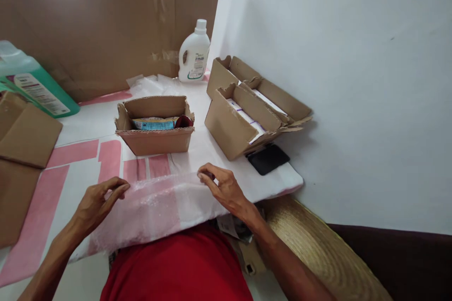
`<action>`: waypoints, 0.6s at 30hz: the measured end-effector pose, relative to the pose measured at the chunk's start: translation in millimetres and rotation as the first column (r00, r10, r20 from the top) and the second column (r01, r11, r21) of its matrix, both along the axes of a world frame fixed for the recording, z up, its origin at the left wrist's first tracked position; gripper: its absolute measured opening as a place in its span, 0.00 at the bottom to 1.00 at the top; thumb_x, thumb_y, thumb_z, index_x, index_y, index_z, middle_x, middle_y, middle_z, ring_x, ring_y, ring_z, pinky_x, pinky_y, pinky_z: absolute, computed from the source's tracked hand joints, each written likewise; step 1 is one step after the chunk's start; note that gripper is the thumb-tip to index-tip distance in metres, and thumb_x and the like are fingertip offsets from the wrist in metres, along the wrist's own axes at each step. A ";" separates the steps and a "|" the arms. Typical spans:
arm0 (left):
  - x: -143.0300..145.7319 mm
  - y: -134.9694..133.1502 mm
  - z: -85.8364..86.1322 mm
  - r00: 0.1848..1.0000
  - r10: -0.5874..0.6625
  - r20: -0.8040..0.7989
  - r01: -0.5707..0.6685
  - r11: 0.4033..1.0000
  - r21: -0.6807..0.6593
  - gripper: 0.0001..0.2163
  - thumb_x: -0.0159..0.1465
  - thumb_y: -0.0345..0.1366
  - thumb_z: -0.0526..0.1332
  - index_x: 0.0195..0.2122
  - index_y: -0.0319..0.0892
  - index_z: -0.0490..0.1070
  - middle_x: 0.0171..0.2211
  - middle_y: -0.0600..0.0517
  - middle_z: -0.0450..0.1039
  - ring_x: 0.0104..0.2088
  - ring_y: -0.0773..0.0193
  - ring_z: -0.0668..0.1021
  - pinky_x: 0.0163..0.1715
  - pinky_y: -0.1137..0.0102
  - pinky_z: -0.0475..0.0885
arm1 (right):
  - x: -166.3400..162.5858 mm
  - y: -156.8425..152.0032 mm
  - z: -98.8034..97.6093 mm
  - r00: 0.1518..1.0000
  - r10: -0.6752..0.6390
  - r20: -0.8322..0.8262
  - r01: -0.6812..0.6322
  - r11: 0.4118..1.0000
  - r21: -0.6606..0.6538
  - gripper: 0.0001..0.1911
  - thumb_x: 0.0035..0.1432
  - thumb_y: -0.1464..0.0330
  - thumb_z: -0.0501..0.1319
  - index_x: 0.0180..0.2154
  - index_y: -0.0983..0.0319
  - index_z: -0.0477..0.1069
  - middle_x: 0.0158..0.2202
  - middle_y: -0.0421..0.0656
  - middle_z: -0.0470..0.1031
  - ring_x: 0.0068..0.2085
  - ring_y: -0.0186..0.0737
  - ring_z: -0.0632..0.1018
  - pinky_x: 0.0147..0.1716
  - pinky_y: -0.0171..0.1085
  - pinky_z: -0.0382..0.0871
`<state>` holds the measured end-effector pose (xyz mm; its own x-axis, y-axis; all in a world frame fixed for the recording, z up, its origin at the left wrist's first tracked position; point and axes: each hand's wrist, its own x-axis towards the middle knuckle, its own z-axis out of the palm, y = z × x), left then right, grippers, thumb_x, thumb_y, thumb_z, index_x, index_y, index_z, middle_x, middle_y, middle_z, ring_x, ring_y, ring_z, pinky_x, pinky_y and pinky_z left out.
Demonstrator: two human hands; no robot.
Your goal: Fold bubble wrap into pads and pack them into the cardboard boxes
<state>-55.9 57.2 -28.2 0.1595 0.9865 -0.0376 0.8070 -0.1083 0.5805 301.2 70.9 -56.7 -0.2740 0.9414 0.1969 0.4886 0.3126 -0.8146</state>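
Observation:
Between my two hands a clear sheet of bubble wrap (151, 207) is stretched, its lower part hanging toward the table's front edge. My left hand (102, 200) pinches its left upper corner between thumb and fingers. At the right upper corner, my right hand (222, 186) grips the same sheet with thumb and fingertips closed. Just beyond the sheet stands an open cardboard box (155, 141) with a blue-and-yellow packet (153, 123) and a dark red item (183, 122) inside.
Two open cardboard boxes (226, 127) with white packs lean at the right, beside a black flat object (268, 159). A white jug (194, 54) stands at the back. At left are a green-liquid bottle (42, 84) and a larger carton (28, 136). A cardboard panel (106, 33) stands behind.

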 end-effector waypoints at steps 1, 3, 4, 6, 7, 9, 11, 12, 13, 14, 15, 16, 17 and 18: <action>-0.6 6.7 -3.1 1.000 -0.003 -0.013 0.003 1.000 0.013 0.21 0.66 0.57 0.53 0.33 0.47 0.75 0.26 0.56 0.78 0.26 0.65 0.77 0.27 0.72 0.69 | -1.0 7.8 -1.2 1.000 -0.007 -0.002 0.007 1.000 -0.012 0.08 0.67 0.66 0.57 0.36 0.59 0.72 0.29 0.38 0.73 0.30 0.36 0.73 0.34 0.34 0.64; -0.2 17.8 -11.6 0.998 0.001 -0.070 0.008 0.993 0.119 0.20 0.68 0.55 0.53 0.35 0.46 0.76 0.31 0.54 0.80 0.30 0.63 0.79 0.32 0.69 0.70 | -3.2 23.5 -8.5 1.000 -0.026 0.004 0.026 0.999 -0.027 0.08 0.66 0.66 0.57 0.36 0.60 0.73 0.27 0.38 0.73 0.30 0.35 0.74 0.34 0.34 0.64; 1.2 20.9 -16.4 0.993 0.020 -0.118 0.007 0.976 0.217 0.20 0.68 0.54 0.53 0.37 0.45 0.76 0.34 0.52 0.81 0.33 0.60 0.79 0.35 0.67 0.71 | -3.8 30.8 -13.7 0.999 -0.038 0.016 0.039 0.999 -0.034 0.08 0.66 0.66 0.57 0.36 0.60 0.73 0.27 0.38 0.73 0.29 0.36 0.74 0.34 0.34 0.64; 7.3 20.5 -26.3 0.971 0.092 -0.221 0.016 0.896 0.445 0.16 0.70 0.49 0.55 0.42 0.44 0.77 0.42 0.47 0.81 0.41 0.56 0.80 0.43 0.62 0.71 | -3.0 43.1 -24.8 0.997 -0.053 0.058 0.056 0.997 -0.045 0.08 0.66 0.66 0.57 0.36 0.60 0.74 0.27 0.38 0.73 0.29 0.36 0.74 0.34 0.34 0.64; 11.7 17.0 -31.4 0.958 0.122 -0.258 0.037 0.843 0.536 0.14 0.70 0.45 0.56 0.45 0.44 0.77 0.44 0.45 0.80 0.44 0.54 0.80 0.46 0.60 0.70 | -1.4 47.8 -29.5 0.995 -0.055 0.083 0.059 0.997 -0.048 0.08 0.66 0.66 0.57 0.36 0.60 0.74 0.27 0.38 0.74 0.29 0.36 0.74 0.34 0.34 0.65; 21.4 4.8 -42.1 0.948 0.095 -0.304 0.120 0.776 0.619 0.11 0.69 0.38 0.58 0.49 0.44 0.75 0.47 0.45 0.79 0.48 0.54 0.79 0.50 0.60 0.70 | 3.8 53.6 -35.1 0.990 -0.060 0.128 0.066 0.997 -0.040 0.08 0.66 0.65 0.57 0.39 0.60 0.74 0.29 0.39 0.75 0.31 0.38 0.75 0.36 0.36 0.67; 29.3 -10.2 -53.8 0.939 -0.022 -0.343 0.231 0.779 0.583 0.12 0.68 0.35 0.59 0.53 0.45 0.73 0.49 0.44 0.78 0.50 0.55 0.78 0.52 0.61 0.70 | 7.5 53.6 -34.7 0.979 -0.105 0.175 0.103 0.994 0.025 0.10 0.67 0.65 0.57 0.43 0.61 0.74 0.35 0.44 0.78 0.36 0.42 0.77 0.40 0.39 0.70; 31.4 -17.2 -59.9 0.932 -0.075 -0.355 0.272 0.794 0.544 0.15 0.68 0.36 0.60 0.55 0.44 0.71 0.52 0.43 0.77 0.52 0.53 0.78 0.53 0.60 0.70 | 6.5 50.8 -32.4 0.967 -0.148 0.206 0.135 0.988 0.078 0.12 0.68 0.65 0.56 0.46 0.63 0.74 0.39 0.48 0.78 0.40 0.45 0.78 0.44 0.42 0.70; 31.9 -23.5 -65.8 0.929 -0.103 -0.356 0.284 0.816 0.504 0.18 0.68 0.38 0.60 0.59 0.44 0.69 0.56 0.41 0.75 0.56 0.51 0.76 0.55 0.58 0.69 | 2.3 45.8 -29.3 0.951 -0.199 0.238 0.170 0.976 0.134 0.14 0.69 0.65 0.55 0.48 0.64 0.74 0.43 0.52 0.78 0.45 0.49 0.77 0.49 0.46 0.70; 30.7 -28.7 -71.4 0.933 -0.099 -0.345 0.263 0.842 0.471 0.21 0.69 0.41 0.59 0.62 0.43 0.66 0.60 0.39 0.71 0.59 0.48 0.74 0.57 0.56 0.69 | -6.2 38.5 -25.6 0.934 -0.243 0.263 0.199 0.963 0.182 0.15 0.70 0.65 0.53 0.50 0.65 0.74 0.47 0.55 0.77 0.49 0.53 0.76 0.53 0.50 0.69; 27.9 -32.8 -76.4 0.943 -0.067 -0.326 0.217 0.868 0.447 0.25 0.69 0.42 0.59 0.66 0.43 0.62 0.64 0.38 0.67 0.63 0.46 0.71 0.59 0.54 0.67 | -19.6 28.9 -21.8 0.924 -0.261 0.278 0.205 0.955 0.215 0.17 0.71 0.64 0.52 0.53 0.65 0.73 0.50 0.57 0.76 0.52 0.56 0.75 0.55 0.53 0.67; 23.9 -35.7 -80.8 0.953 -0.020 -0.303 0.156 0.888 0.432 0.27 0.69 0.44 0.57 0.68 0.44 0.58 0.67 0.37 0.62 0.65 0.44 0.68 0.61 0.51 0.65 | -38.1 17.7 -18.5 0.926 -0.251 0.280 0.191 0.956 0.224 0.19 0.72 0.63 0.51 0.55 0.65 0.72 0.52 0.58 0.76 0.54 0.57 0.74 0.57 0.55 0.66; 19.1 -37.7 -84.8 0.959 0.027 -0.282 0.097 0.904 0.417 0.28 0.70 0.44 0.55 0.70 0.45 0.55 0.69 0.37 0.59 0.67 0.43 0.65 0.63 0.49 0.63 | -61.1 5.6 -15.7 0.949 -0.179 0.260 0.122 0.968 0.220 0.20 0.72 0.62 0.51 0.57 0.63 0.71 0.54 0.56 0.75 0.55 0.56 0.74 0.58 0.55 0.67; 14.0 -38.9 -88.6 0.961 0.061 -0.269 0.051 0.918 0.393 0.28 0.70 0.43 0.54 0.71 0.47 0.52 0.70 0.38 0.56 0.69 0.43 0.63 0.65 0.47 0.61 | -87.5 -6.2 -13.9 0.971 -0.037 0.238 -0.016 0.976 0.216 0.21 0.71 0.60 0.53 0.59 0.63 0.69 0.56 0.55 0.75 0.57 0.55 0.73 0.60 0.53 0.67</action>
